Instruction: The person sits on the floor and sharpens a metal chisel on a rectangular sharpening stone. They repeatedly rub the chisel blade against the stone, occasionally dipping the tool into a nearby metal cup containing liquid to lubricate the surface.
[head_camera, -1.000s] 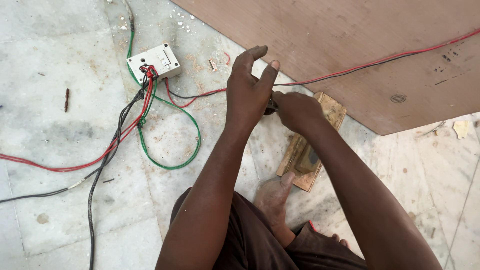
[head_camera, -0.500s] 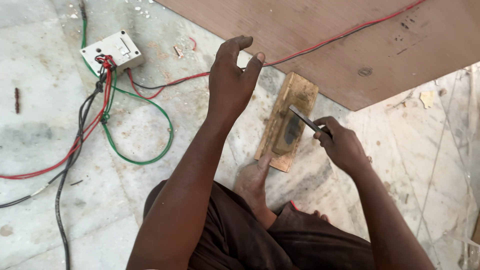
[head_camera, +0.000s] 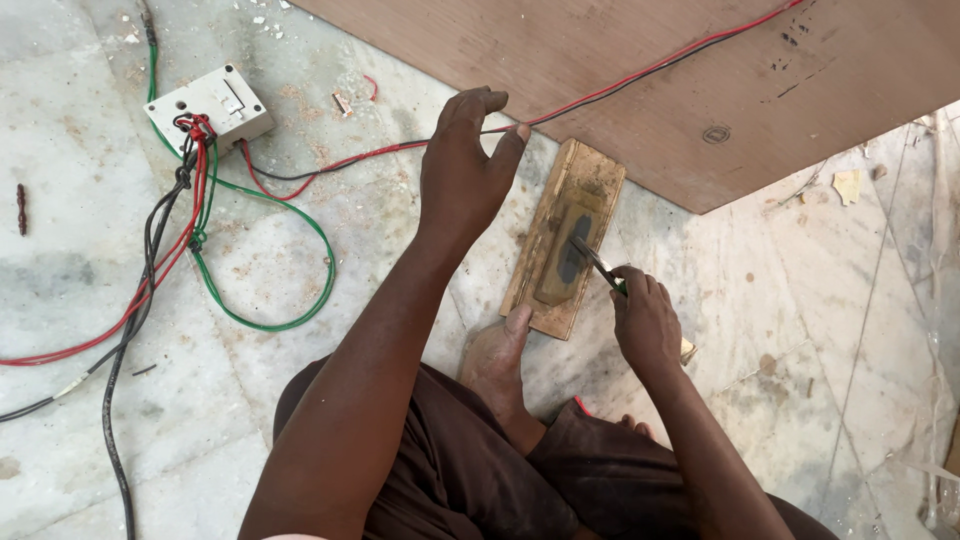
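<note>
Change since half a second ago: right hand (head_camera: 645, 320) has dropped lower and nearer the body, its pliers (head_camera: 597, 263) now angled over the lower half of the wooden block (head_camera: 563, 235); left hand (head_camera: 465, 170) holds much the same place on the wire.

Left hand: arm stretched forward from the lower edge of the view, palm down, fingers (head_camera: 478, 100) curled, thumb and forefinger pinching the paired red and black wire (head_camera: 640, 75). Wire runs taut from the pinch up across the plywood sheet (head_camera: 600, 70) toward the top right corner.

Right hand: fingers pressed together around the pliers' handles, tool tip pointing up and left, over the dark recess of the block; whether it touches cannot be told.

Wooden block: lies on the marble floor (head_camera: 300, 260) just beside the plywood's lower edge, a bare foot (head_camera: 497, 360) touching its near end.

White switch box (head_camera: 210, 105): on the floor toward the top left corner, red, black and green wires (head_camera: 260, 320) looping from it.
</note>
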